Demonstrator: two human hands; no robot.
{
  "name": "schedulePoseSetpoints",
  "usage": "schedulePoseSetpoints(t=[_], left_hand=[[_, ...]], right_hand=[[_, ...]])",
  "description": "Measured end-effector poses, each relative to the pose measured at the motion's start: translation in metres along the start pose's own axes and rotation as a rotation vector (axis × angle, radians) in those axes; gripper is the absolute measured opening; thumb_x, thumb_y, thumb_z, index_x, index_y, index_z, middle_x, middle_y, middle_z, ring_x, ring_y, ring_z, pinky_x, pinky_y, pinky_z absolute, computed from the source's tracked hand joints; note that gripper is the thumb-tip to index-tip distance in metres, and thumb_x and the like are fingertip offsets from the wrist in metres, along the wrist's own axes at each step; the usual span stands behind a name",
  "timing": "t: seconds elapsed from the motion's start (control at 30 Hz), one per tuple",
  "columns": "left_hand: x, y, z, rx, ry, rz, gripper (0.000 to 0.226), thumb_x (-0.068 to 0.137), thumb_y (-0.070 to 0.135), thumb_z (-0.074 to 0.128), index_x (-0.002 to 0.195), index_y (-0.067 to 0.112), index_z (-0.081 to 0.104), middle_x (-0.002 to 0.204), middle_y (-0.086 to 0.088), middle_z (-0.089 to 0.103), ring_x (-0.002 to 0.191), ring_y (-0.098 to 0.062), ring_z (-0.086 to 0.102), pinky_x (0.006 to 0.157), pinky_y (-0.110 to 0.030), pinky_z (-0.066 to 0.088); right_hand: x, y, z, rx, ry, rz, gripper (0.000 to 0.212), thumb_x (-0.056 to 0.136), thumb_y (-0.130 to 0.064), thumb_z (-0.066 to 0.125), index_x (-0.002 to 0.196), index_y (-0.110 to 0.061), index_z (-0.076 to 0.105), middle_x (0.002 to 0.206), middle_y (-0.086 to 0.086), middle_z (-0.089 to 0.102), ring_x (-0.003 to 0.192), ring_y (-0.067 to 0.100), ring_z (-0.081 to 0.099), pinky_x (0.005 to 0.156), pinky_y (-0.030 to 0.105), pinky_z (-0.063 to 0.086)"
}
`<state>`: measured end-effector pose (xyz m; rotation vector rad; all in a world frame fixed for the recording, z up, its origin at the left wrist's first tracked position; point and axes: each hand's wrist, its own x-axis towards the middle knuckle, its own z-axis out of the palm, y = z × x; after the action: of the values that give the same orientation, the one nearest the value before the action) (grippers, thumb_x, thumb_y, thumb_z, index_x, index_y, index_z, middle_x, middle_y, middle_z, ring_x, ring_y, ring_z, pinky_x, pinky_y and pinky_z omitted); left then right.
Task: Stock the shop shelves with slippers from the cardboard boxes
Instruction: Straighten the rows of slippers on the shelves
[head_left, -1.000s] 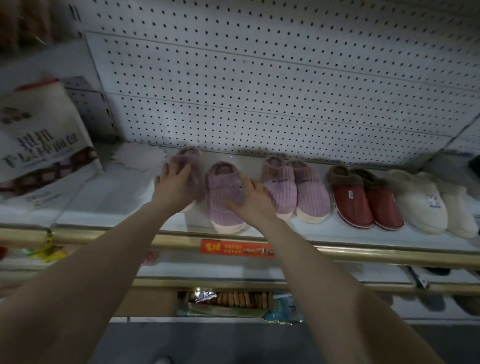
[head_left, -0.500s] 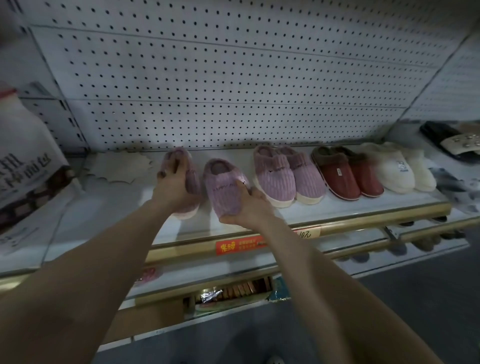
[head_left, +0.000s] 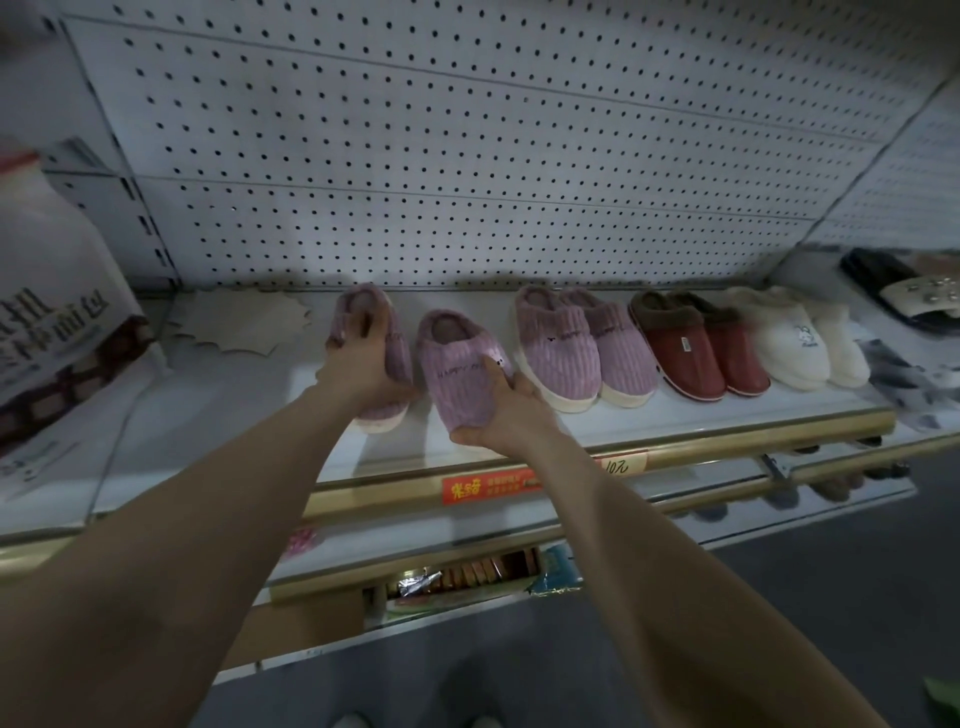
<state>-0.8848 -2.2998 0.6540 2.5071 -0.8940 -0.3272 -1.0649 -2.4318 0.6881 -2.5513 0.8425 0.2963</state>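
Observation:
Two pink corduroy slippers are in my hands at the white shelf (head_left: 675, 415). My left hand (head_left: 358, 358) grips the left pink slipper (head_left: 397, 353) from its side, its sole on the shelf. My right hand (head_left: 511, 410) holds the toe of the right pink slipper (head_left: 460, 366), which is tipped up off the shelf. To their right stand a matching pink pair (head_left: 576, 343), a red pair (head_left: 696, 348) and a white fluffy pair (head_left: 800, 338). No cardboard box can be clearly made out.
A white pegboard wall (head_left: 467, 156) backs the shelf. A large printed bag (head_left: 57, 322) leans at the left, with a flat leaf-shaped card (head_left: 239, 325) beside it. Dark sandals (head_left: 904, 291) lie far right. A gold rail with a red price tag (head_left: 488, 486) edges the shelf; lower shelves sit beneath.
The right slipper has been lifted and tilted up by my right hand. My view has swung to the right and tilted. My left hand keeps its hold on the left slipper.

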Motion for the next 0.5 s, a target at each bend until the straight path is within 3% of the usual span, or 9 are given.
schedulePoseSetpoints(t=[0.1,0.17,0.33,0.5], left_hand=[[-0.002,0.002,-0.001,-0.009,0.008,0.008,0.13,0.042,0.068,0.055,0.144,0.039,-0.02,0.157,-0.008,0.01,0.132,-0.044,0.037,0.101,-0.056,0.042],[-0.005,0.004,-0.001,0.004,0.011,0.03,0.128,0.05,0.065,0.064,0.145,0.037,-0.017,0.157,-0.012,0.012,0.132,-0.043,0.039,0.103,-0.053,0.041],[-0.015,0.005,0.004,0.037,-0.033,-0.021,0.135,0.057,0.06,0.077,0.144,0.044,-0.024,0.162,-0.007,-0.003,0.141,-0.048,0.021,0.106,-0.057,0.038],[-0.031,0.015,0.009,0.019,0.0,-0.011,0.132,0.059,0.058,0.078,0.149,0.039,-0.018,0.162,-0.009,-0.005,0.137,-0.05,0.028,0.106,-0.055,0.039]], right_hand=[[0.001,0.001,0.0,0.002,-0.01,-0.001,0.119,0.075,-0.057,0.074,0.155,-0.035,-0.012,0.162,0.01,0.003,0.148,0.035,0.017,0.116,0.044,0.027],[0.002,0.003,0.0,-0.004,-0.008,-0.004,0.119,0.074,-0.058,0.073,0.155,-0.036,-0.012,0.162,0.01,0.003,0.148,0.035,0.017,0.115,0.045,0.028],[0.007,0.004,0.004,-0.017,0.002,0.004,0.122,0.071,-0.063,0.073,0.154,-0.037,-0.011,0.161,0.011,0.007,0.146,0.037,0.02,0.114,0.046,0.03],[0.009,0.006,0.006,-0.017,0.006,-0.012,0.122,0.072,-0.061,0.073,0.155,-0.034,-0.012,0.159,0.015,0.011,0.143,0.038,0.024,0.113,0.045,0.03]])
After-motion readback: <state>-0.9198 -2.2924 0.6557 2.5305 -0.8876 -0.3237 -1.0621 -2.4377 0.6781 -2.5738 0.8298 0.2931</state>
